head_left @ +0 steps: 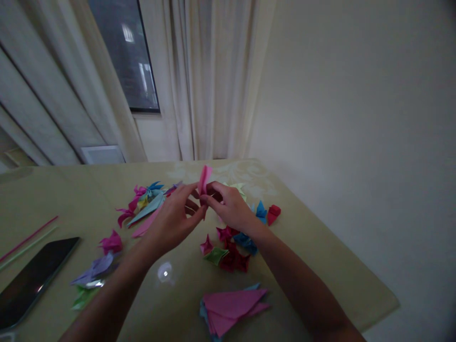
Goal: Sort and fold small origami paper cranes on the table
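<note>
A small folded piece of pink paper (204, 179) stands upright between my hands, raised over the table. My left hand (178, 216) pinches its left side with thumb and fingers. From the right, my right hand (228, 204) grips the same paper near its lower end; some of its fingers are hidden behind it. Beneath and beyond the hands lie folded paper pieces, among them a light blue one (151, 207) and a magenta one (126, 213). Below my right hand sits a cluster of dark red folded papers (233, 256) with a green one (216, 256).
A stack of pink folded paper (231, 306) lies near the front. At left are a dark phone (35, 280), a pink stick (30, 238), a green stick (28, 248) and a purple folded paper (94, 270). A wall (356, 142) borders the table (320, 266) on the right.
</note>
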Demonstrator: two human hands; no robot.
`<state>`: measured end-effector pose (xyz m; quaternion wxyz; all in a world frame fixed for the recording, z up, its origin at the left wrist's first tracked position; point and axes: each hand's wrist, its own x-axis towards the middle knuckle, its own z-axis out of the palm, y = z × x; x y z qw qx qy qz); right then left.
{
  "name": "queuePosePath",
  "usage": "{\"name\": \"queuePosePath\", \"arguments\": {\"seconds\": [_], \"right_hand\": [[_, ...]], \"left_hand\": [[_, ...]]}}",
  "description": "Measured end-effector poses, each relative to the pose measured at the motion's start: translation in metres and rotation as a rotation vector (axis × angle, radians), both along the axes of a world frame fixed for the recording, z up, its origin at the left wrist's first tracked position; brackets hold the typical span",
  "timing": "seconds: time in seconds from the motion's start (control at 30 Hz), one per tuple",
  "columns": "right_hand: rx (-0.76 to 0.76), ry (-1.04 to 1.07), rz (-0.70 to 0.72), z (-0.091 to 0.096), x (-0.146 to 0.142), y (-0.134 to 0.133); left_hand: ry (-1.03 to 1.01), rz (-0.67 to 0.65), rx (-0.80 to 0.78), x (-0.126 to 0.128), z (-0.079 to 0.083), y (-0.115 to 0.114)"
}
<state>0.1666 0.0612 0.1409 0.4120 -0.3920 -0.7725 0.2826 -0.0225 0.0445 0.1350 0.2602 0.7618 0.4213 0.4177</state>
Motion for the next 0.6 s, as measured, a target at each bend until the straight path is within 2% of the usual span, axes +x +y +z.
{"name": "queuePosePath", "arguments": {"seconds": [0.07, 0.13, 0.2, 0.27, 0.37, 0.43, 0.6], "right_hand": [[0.057, -0.033, -0.065, 0.002, 0.001, -0.001], [0.080, -0.053, -0.093, 0.005, 0.003, -0.002], [0.064, -0.060, -0.046, 0.010, 0.005, -0.005], [0.028, -0.073, 0.041, 0.016, 0.006, -0.012], [-0.012, -0.052, 0.122, 0.026, 0.006, -0.026], [-0.018, -0.014, 0.121, 0.030, 0.007, -0.039], [-0.080, 0.008, 0.034, 0.025, 0.024, -0.074]], "left_hand": [[-0.089, -0.065, -0.076, -0.002, 0.000, 0.000], [-0.168, -0.032, -0.106, -0.007, 0.002, 0.002], [-0.229, 0.042, -0.097, -0.011, 0.008, 0.004], [-0.268, 0.049, -0.111, -0.012, 0.016, 0.002], [-0.339, -0.038, -0.161, -0.007, 0.028, -0.007], [-0.372, -0.071, -0.159, -0.003, 0.034, -0.015], [-0.219, -0.224, -0.154, -0.002, 0.039, -0.027]]}}
